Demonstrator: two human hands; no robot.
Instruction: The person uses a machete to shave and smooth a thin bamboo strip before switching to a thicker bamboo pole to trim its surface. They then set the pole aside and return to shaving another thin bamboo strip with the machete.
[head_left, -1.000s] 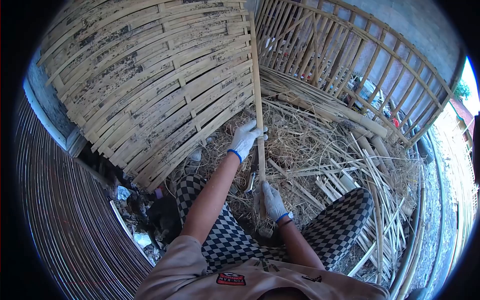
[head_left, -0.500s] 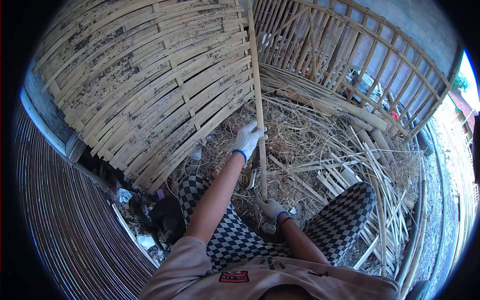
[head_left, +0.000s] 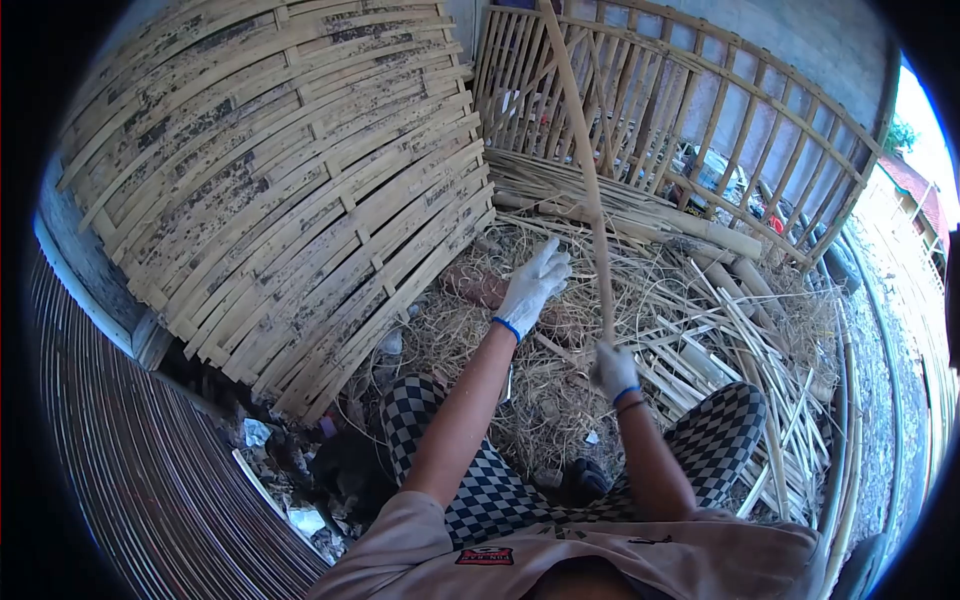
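Observation:
My right hand (head_left: pixel 613 371), in a white glove with a blue cuff, is closed around the lower end of a long bamboo pole (head_left: pixel 588 160). The pole rises away from me, leaning a little to the left at its top. My left hand (head_left: pixel 535 287), gloved the same way, is held out over the shavings with its fingers stretched and nothing in it, apart from the pole. Beneath both hands lies a heap of curly bamboo shavings (head_left: pixel 460 345). A small part of a metal tool (head_left: pixel 508 384) shows beside my left forearm, mostly hidden.
A woven bamboo panel (head_left: pixel 290 190) leans at the left. Behind the heap stands a slatted bamboo frame (head_left: pixel 690 110), with thick bamboo poles (head_left: pixel 700 232) lying before it. Split bamboo strips (head_left: pixel 780 420) are scattered at the right. Ribbed material (head_left: pixel 130 450) curves along the lower left.
My left hand has let go of the pole. My right hand has moved forward and to the right with it, and the pole has shifted right. The camera view has moved slightly.

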